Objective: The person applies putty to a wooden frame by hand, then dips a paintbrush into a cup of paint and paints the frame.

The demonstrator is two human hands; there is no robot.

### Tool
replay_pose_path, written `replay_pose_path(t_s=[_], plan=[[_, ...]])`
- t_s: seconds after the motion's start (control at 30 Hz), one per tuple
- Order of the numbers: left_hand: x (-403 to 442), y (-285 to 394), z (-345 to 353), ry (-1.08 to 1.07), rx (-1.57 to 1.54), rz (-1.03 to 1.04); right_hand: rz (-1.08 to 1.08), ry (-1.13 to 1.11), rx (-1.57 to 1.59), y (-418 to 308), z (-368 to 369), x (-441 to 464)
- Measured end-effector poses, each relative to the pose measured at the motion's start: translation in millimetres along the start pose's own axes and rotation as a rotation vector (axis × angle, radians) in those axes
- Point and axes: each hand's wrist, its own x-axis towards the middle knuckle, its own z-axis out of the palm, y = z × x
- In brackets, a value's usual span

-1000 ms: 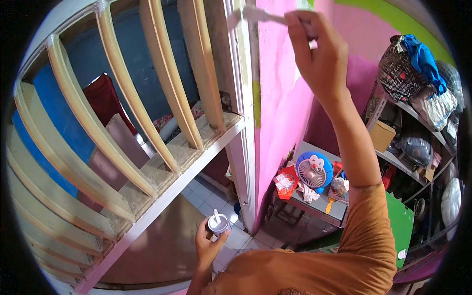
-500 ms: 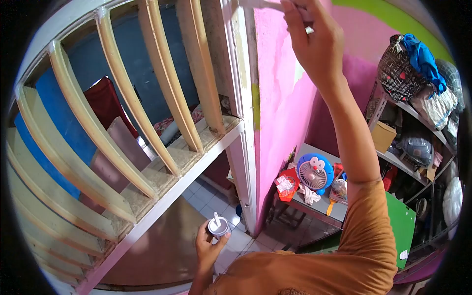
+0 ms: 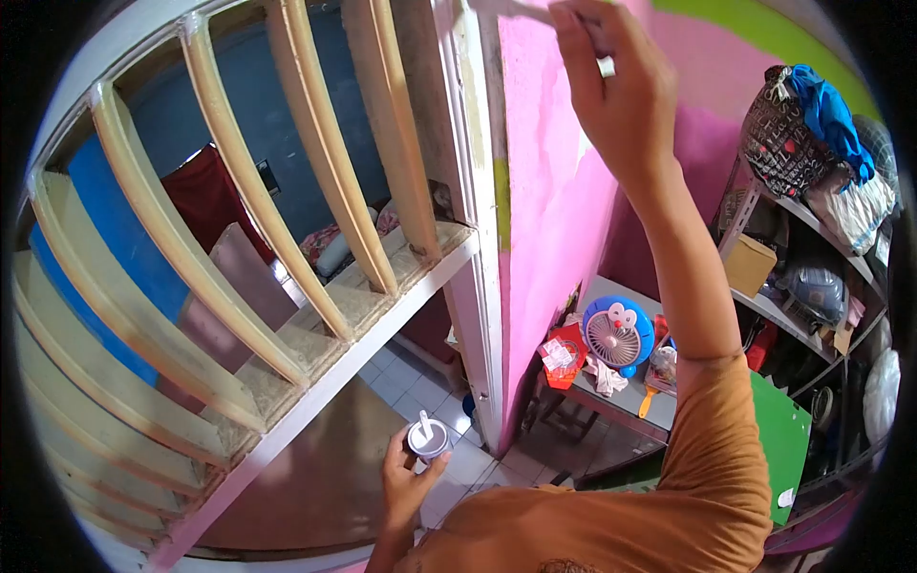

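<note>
Low in the middle, my left hand (image 3: 406, 482) is wrapped round a small plastic cup (image 3: 428, 439). A white stick or spoon (image 3: 424, 420) stands in the cup, leaning on its rim. At the top edge, my raised right hand (image 3: 626, 95) grips a thin paintbrush (image 3: 525, 10), its fingers closed on the handle. The brush points left toward the white-painted door frame post (image 3: 468, 124); its tip is blurred and partly cut off, so I cannot tell whether it touches.
Cream wooden slats (image 3: 315, 153) stand in a vent over the doorway at left. Beside the post is a pink wall (image 3: 544, 191). Below right, a table (image 3: 621, 406) bears a blue fan (image 3: 616, 334). A shelf rack (image 3: 788, 315) with bags stands at far right.
My view has shifted slightly, so most things sit a little further right. The right hand and brush have moved slightly right and down. Both hands keep their hold.
</note>
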Motion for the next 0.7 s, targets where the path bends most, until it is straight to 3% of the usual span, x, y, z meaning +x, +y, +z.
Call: replay_pose_path(t_s=[0.13, 0.27, 0.33, 0.53, 0.6, 0.7], plan=[[-0.6, 2.6, 4.6, -0.009, 0.019, -0.009, 0.068, -0.070, 0.059, -3.9, 2.9, 0.3], [-1.6, -11.5, 2.7, -0.028, -0.001, 0.035, -0.017, -0.170, 0.048, -13.1, -7.6, -34.5], [-3.7, -6.9, 3.2, -0.014, 0.018, 0.039, 0.091, -0.262, 0.084, -17.9, -15.9, -41.3], [-4.5, -2.6, 1.3, -0.007, 0.031, 0.034, -0.030, -0.027, -0.020, -1.4, 0.6, 6.3], [-4.8, 0.6, 4.2, -0.003, 0.032, 0.027, -0.042, 0.029, 0.103, -1.9, 9.4, 16.6], [-6.0, -1.9, 4.3, -0.003, 0.022, 0.026, 0.026, -0.096, 0.053, -15.6, 2.8, -2.7]])
